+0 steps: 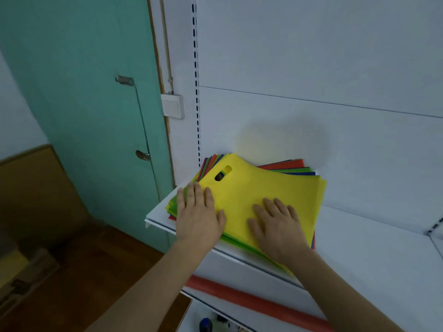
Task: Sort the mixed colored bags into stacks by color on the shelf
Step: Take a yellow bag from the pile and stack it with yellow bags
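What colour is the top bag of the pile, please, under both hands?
Yellow: the top bag, seen clearly in the head view.

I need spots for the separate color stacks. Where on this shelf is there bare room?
The shelf lies bare right of the mixed bag pile, from the pile's right edge to the bracket at the far right. The left end is crowded: the pile fills it, with the left hand and right hand flat on it.

On the white shelf (359, 248) before me lies one mixed stack of colored bags (263, 188), a yellow bag (275, 185) topmost.
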